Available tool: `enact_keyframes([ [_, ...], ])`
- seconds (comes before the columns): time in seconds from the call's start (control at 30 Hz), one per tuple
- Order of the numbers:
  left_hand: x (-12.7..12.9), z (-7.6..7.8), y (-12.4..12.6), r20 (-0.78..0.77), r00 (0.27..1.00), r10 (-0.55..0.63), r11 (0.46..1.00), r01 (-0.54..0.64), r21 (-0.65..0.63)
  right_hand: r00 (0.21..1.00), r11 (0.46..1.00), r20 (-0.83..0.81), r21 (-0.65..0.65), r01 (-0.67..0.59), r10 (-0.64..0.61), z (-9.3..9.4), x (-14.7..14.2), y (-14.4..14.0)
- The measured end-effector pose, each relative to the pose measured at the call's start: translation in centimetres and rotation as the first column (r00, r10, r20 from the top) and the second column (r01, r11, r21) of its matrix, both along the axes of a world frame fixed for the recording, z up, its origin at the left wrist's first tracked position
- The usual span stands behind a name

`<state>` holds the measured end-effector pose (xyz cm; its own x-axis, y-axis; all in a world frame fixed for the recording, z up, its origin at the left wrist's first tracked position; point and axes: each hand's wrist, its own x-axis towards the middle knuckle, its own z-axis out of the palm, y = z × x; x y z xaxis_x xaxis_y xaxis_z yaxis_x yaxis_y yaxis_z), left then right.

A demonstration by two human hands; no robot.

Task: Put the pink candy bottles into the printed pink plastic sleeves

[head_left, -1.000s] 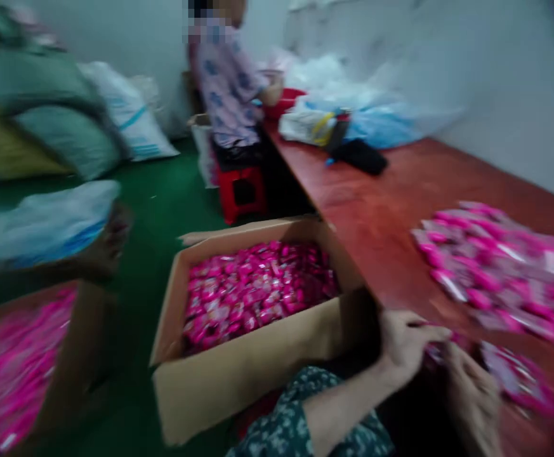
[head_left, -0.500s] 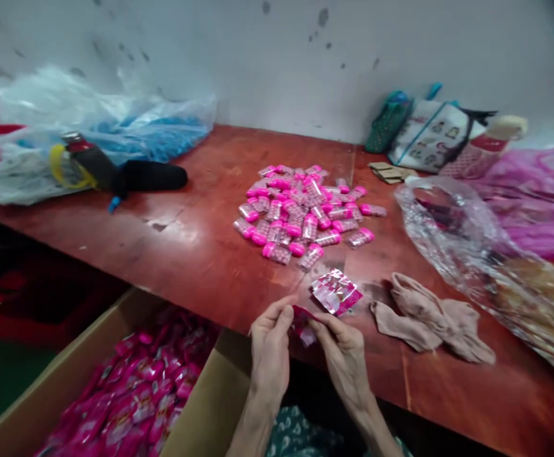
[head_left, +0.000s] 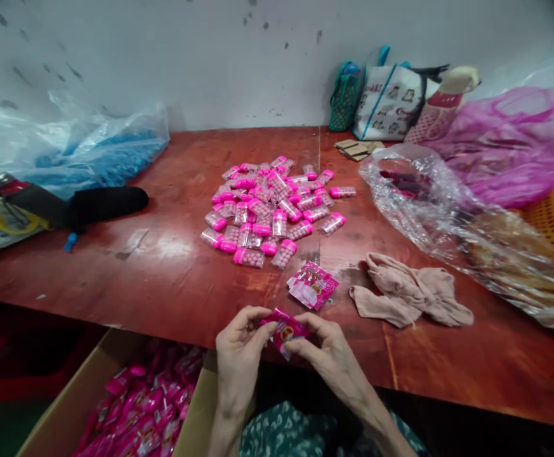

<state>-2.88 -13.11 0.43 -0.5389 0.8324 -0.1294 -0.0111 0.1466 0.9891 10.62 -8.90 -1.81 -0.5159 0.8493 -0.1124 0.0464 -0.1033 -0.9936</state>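
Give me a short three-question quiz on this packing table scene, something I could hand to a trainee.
1. True or false: both hands hold the same pink packet.
2. What lies directly right of the loose pink packets on the table? A) a beige cloth B) a black tube C) a yellow basket
3. Fill in: the cardboard box below the table edge holds pink ____.

Key
1. True: the left hand and right hand pinch it from either side.
2. A, the beige cloth.
3. Packets.
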Motion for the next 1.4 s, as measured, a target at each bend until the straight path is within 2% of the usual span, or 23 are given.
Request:
enact_keyframes([
  [0.17,-0.2,0.1,-0.2,-0.022,0.994,-0.107,0.988,0.109,0.105,1.000,1.000,0.018,-0.016,0.015,-0.014,-0.2,0.2,-0.4],
  [0.27,-0.3,-0.5,-0.4,0.030,0.992,-0.119,0.981,0.112,0.158,0.999,0.999,0.038,0.027,-0.029,0.028,-0.2,0.2,-0.7],
  [0.47,-0.2,-1.9,-0.2,0.056,0.997,-0.048,0.983,0.038,0.181,0.996,0.997,0.088,0.073,-0.032,0.025,-0.3,0.3,-0.8],
  [0.67,0.0,-2.0,-0.1,0.044,0.997,-0.063,0.986,0.056,0.157,0.997,0.998,0.077,0.060,-0.009,0.004,-0.4,0.5,-0.4],
  [0.8,0.5,-2.0,0.0,0.037,0.999,-0.016,0.993,0.011,0.120,0.999,1.000,0.028,0.005,0.018,-0.018,0.0,0.7,-0.4],
  [0.97,1.1,-2.5,0.3,0.057,0.996,0.070,0.990,-0.076,0.119,0.987,0.981,0.001,-0.112,0.161,-0.162,0.0,0.5,-0.4],
  [1.1,1.3,-2.5,0.4,0.046,0.991,0.129,0.988,-0.132,0.082,0.975,0.971,0.019,-0.082,0.224,-0.223,-0.2,0.4,-0.4],
  [1.17,1.3,-2.2,0.4,-0.002,0.989,0.151,0.982,-0.150,0.117,0.970,0.969,0.037,-0.042,0.243,-0.241,-0.3,0.4,-0.4],
  [1.23,1.0,-1.9,0.5,-0.057,0.992,0.117,0.979,-0.105,0.175,0.965,0.967,0.057,0.011,0.256,-0.256,-0.3,0.3,-0.4],
  [1.27,0.9,-1.8,0.5,-0.072,0.995,0.064,0.982,-0.050,0.181,0.964,0.966,0.065,0.040,0.257,-0.259,-0.3,0.3,-0.4],
  [1.33,0.6,-1.6,0.5,-0.077,0.994,-0.078,0.987,0.088,0.133,0.964,0.964,0.078,0.101,0.245,-0.253,-0.2,0.1,-0.5],
  [1.4,0.3,-1.5,0.5,-0.058,0.984,-0.171,0.983,0.174,0.056,0.971,0.965,0.086,0.165,0.206,-0.222,-0.1,0.0,-0.5],
])
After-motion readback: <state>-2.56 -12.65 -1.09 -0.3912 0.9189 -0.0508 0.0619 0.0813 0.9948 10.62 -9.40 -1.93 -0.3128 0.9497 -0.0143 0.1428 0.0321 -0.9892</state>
